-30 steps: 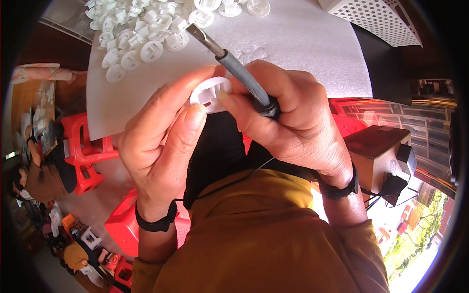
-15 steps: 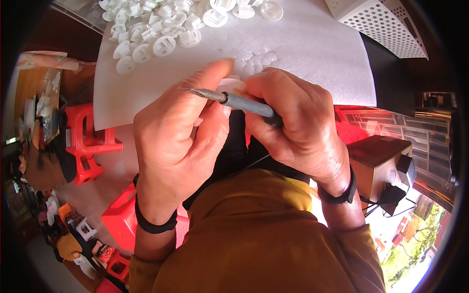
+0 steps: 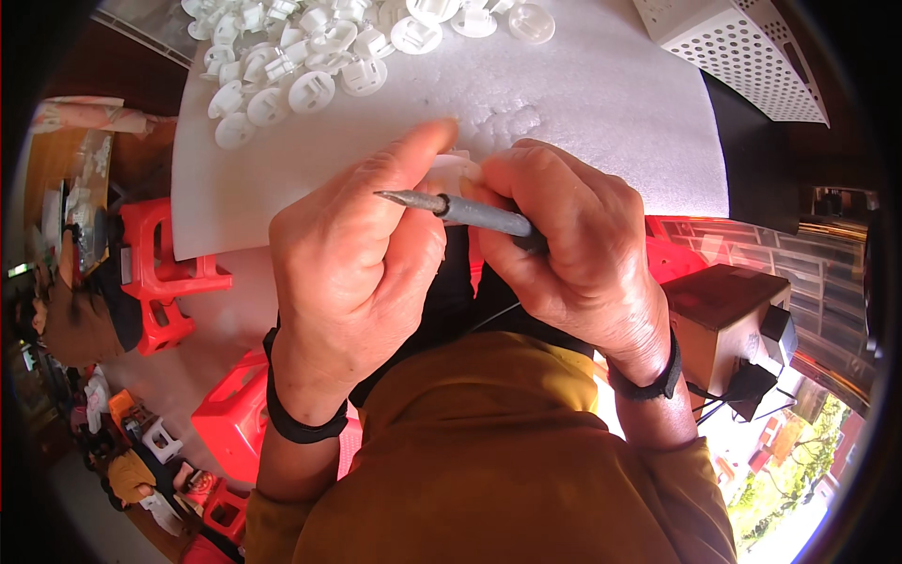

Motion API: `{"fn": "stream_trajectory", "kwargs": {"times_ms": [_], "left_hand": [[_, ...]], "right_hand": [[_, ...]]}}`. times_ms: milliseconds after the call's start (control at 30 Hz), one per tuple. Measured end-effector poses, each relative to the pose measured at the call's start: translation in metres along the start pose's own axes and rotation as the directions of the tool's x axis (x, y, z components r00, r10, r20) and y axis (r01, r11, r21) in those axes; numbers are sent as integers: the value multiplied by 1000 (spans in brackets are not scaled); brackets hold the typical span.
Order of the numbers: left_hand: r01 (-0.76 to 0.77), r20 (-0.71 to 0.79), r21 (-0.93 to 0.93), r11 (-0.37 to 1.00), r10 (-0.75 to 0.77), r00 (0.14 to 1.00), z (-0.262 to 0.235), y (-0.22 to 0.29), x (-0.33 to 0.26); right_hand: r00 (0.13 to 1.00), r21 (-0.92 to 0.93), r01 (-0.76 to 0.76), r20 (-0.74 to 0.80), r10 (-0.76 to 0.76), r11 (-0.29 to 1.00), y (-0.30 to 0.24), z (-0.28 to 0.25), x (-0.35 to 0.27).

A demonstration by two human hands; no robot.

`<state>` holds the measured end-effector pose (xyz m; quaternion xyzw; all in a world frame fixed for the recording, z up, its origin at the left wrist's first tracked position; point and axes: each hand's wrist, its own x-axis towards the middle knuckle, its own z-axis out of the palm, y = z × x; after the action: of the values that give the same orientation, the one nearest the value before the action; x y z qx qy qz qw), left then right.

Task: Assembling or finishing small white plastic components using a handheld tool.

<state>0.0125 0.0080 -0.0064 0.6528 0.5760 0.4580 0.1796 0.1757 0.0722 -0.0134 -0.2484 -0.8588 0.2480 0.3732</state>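
Note:
My left hand is closed, thumb and fingers pinching a small white plastic part. Much of that part is hidden behind my fingers. In my closed right hand is a slim pointed tool with a grey sleeve and a tapered metal tip. The tip points left, passing in front of my left thumb and fingers. The fingertips of my right hand come up against the right side of the white part. Both hands are held over the table's near edge, above my lap.
A pile of round white plastic parts lies at the far left of the table covered by a white foam sheet. A perforated white box stands far right. Red stools and a dark-topped box flank me. People sit at the far left.
My left hand has shifted slightly right, and its thumb has curled in further. The tool's tip has dropped slightly and moved right. The white part stays between my hands.

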Motion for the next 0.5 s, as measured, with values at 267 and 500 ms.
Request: {"fn": "stream_trajectory", "kwargs": {"times_ms": [267,500], "left_hand": [[138,16,-162,977,-137,990,-2,-5,3],[315,114,-424,849,-295,949,-13,3,2]], "right_hand": [[1000,34,6,7,-6,999,0,6,4],[993,182,-110,-33,117,977,1,7,7]]}}
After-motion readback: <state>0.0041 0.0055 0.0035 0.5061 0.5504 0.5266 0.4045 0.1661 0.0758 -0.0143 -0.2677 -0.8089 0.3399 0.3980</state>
